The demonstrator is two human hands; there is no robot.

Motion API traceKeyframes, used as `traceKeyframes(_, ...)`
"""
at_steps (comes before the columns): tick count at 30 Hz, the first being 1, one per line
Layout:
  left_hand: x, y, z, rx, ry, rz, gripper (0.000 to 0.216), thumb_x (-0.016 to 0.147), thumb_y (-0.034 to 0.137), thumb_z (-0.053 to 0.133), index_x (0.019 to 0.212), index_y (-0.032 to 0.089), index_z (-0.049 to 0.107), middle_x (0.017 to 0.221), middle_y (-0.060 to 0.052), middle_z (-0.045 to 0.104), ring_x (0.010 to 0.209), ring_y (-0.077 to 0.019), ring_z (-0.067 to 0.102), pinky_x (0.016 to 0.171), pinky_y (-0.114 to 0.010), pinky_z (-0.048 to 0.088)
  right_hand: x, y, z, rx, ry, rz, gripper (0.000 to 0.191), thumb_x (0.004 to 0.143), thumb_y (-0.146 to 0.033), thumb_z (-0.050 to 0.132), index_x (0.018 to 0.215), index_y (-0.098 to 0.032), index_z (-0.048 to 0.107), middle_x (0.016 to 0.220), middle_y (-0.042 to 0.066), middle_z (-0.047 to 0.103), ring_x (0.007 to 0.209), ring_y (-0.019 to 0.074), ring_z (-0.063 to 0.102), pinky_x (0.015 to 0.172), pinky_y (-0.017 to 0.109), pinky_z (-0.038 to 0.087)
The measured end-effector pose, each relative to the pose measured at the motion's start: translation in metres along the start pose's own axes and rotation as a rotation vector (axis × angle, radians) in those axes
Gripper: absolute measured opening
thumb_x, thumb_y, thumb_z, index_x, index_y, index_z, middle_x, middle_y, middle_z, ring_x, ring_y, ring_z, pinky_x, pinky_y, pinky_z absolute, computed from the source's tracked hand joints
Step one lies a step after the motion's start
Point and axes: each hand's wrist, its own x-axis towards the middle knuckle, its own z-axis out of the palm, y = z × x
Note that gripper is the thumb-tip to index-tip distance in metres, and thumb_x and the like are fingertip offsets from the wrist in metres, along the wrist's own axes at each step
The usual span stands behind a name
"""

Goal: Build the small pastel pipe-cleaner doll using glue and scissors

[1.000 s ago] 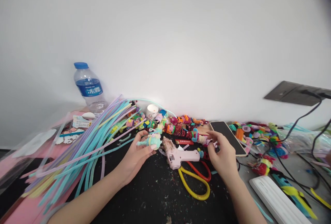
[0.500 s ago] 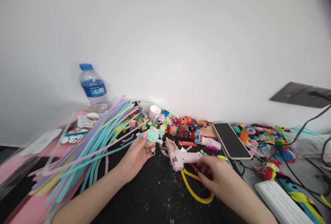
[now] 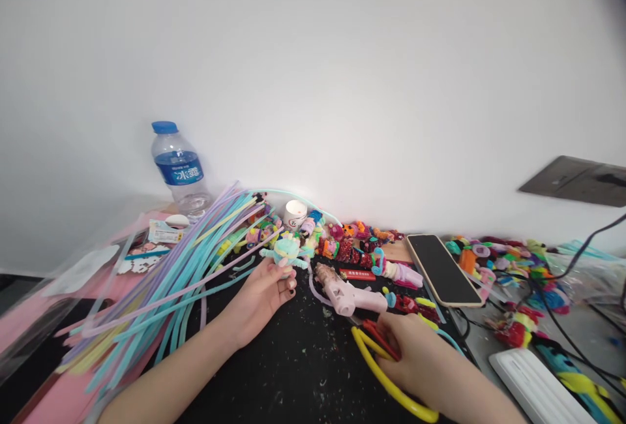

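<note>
My left hand [image 3: 267,287] is closed, pinching a small mint-green figure [image 3: 287,249] of fuzzy pipe cleaner with short arms and yellow bits. My right hand [image 3: 408,349] is wrapped round a tool with yellow and red handles [image 3: 379,368]; its working end is hidden, so I cannot tell its kind. Just beyond the right hand lies a pale pink glue gun [image 3: 349,297] with a brown, crusted nozzle end, on the black work surface [image 3: 293,372]. A bundle of pastel pipe cleaners [image 3: 195,274] lies left of my left hand.
Finished pipe-cleaner figures [image 3: 352,251] line the wall. A water bottle [image 3: 178,169] stands back left, a paper cup [image 3: 295,213] behind the figure. To the right are a phone [image 3: 444,271], a white power strip [image 3: 538,385], dark cables [image 3: 562,326] and a wall socket [image 3: 572,179].
My right hand has taken hold of the yellow-and-red-handled tool and shifted it toward me. The glue gun has turned slightly. In my left hand the mint-green figure is tipped more upright.
</note>
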Motion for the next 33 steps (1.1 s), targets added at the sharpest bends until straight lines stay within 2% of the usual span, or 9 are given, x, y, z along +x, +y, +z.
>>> traceKeyframes(3, 0.001, 0.001, 0.0, 0.012, 0.02, 0.023, 0.024, 0.074, 0.024, 0.069, 0.074, 0.019, 0.046, 0.072, 0.002, 0.06, 0.06, -0.0079, 0.056, 0.061, -0.022, 0.046, -0.012, 0.013, -0.024, -0.008, -0.086, 0.01, 0.007, 0.061, -0.016, 0.058, 0.06, -0.021, 0.053, 0.058, -0.001, 0.059, 0.047, 0.0123, 0.05, 0.038, 0.02, 0.026)
traceKeyframes(5, 0.002, 0.001, 0.001, 0.039, 0.036, 0.051, 0.025, 0.073, 0.027, 0.07, 0.075, 0.019, 0.047, 0.072, 0.002, 0.059, 0.059, -0.0075, 0.055, 0.06, -0.022, 0.045, -0.021, 0.024, -0.037, 0.034, -0.153, -0.025, 0.008, 0.061, -0.016, 0.059, 0.064, -0.023, 0.057, 0.057, -0.002, 0.06, 0.047, 0.0123, 0.051, 0.036, 0.02, 0.026)
traceKeyframes(7, 0.003, 0.002, 0.001, 0.078, 0.054, 0.086, 0.026, 0.073, 0.03, 0.07, 0.078, 0.019, 0.047, 0.072, 0.003, 0.058, 0.058, -0.0072, 0.054, 0.059, -0.021, 0.044, -0.027, 0.031, -0.047, 0.065, -0.103, -0.037, 0.011, 0.06, -0.017, 0.061, 0.068, -0.024, 0.059, 0.062, -0.001, 0.062, 0.048, 0.0131, 0.052, 0.038, 0.021, 0.03)
traceKeyframes(10, 0.003, 0.0, 0.0, 0.154, 0.07, 0.128, 0.025, 0.076, 0.035, 0.067, 0.078, 0.02, 0.046, 0.071, 0.004, 0.057, 0.057, -0.0071, 0.052, 0.057, -0.022, 0.042, -0.019, 0.026, -0.05, 0.089, 0.038, -0.059, 0.01, 0.06, -0.02, 0.063, 0.063, -0.023, 0.053, 0.058, -0.001, 0.059, 0.051, 0.014, 0.052, 0.041, 0.021, 0.034)
traceKeyframes(15, 0.0, -0.007, 0.0, 0.318, 0.017, 0.153, 0.024, 0.081, 0.038, 0.061, 0.078, 0.02, 0.045, 0.072, 0.004, 0.055, 0.051, -0.0063, 0.051, 0.053, -0.023, 0.038, 0.018, -0.005, -0.028, 0.091, 0.297, -0.038, 0.011, 0.073, -0.027, 0.051, 0.067, -0.023, 0.042, 0.057, -0.002, 0.049, 0.052, 0.0152, 0.047, 0.047, 0.023, 0.037)
traceKeyframes(17, -0.002, -0.009, 0.001, 0.387, -0.018, 0.145, 0.024, 0.08, 0.039, 0.061, 0.084, 0.02, 0.047, 0.071, 0.004, 0.054, 0.048, -0.0064, 0.051, 0.052, -0.024, 0.038, 0.027, -0.013, -0.013, 0.047, 0.361, -0.032, 0.012, 0.073, -0.026, 0.052, 0.079, -0.022, 0.042, 0.067, 0.0, 0.055, 0.058, 0.0174, 0.052, 0.052, 0.025, 0.04)
traceKeyframes(20, -0.005, -0.011, 0.005, 0.463, -0.086, 0.146, 0.032, 0.078, 0.042, 0.062, 0.095, 0.019, 0.047, 0.067, 0.005, 0.054, 0.045, -0.0073, 0.051, 0.05, -0.024, 0.037, 0.029, -0.017, 0.005, -0.02, 0.377, -0.017, 0.026, 0.074, -0.025, 0.053, 0.097, -0.02, 0.041, 0.082, 0.005, 0.059, 0.067, 0.0211, 0.058, 0.057, 0.028, 0.043)
traceKeyframes(25, -0.006, -0.013, 0.006, 0.505, -0.156, 0.152, 0.039, 0.081, 0.039, 0.059, 0.109, 0.017, 0.043, 0.059, 0.007, 0.051, 0.044, -0.0082, 0.051, 0.05, -0.024, 0.038, 0.023, -0.014, 0.018, -0.071, 0.369, -0.019, 0.019, 0.072, -0.024, 0.055, 0.084, -0.023, 0.04, 0.081, 0.002, 0.056, 0.067, 0.021, 0.057, 0.054, 0.027, 0.041)
traceKeyframes(33, -0.004, -0.02, -0.002, 0.531, -0.223, 0.157, 0.043, 0.083, 0.036, 0.058, 0.116, 0.017, 0.038, 0.057, 0.007, 0.053, 0.043, -0.0091, 0.052, 0.048, -0.024, 0.04, 0.024, -0.015, 0.025, -0.033, 0.394, -0.075, 0.015, 0.071, -0.024, 0.056, 0.08, -0.023, 0.044, 0.075, 0.0, 0.054, 0.06, 0.0177, 0.054, 0.052, 0.026, 0.039)
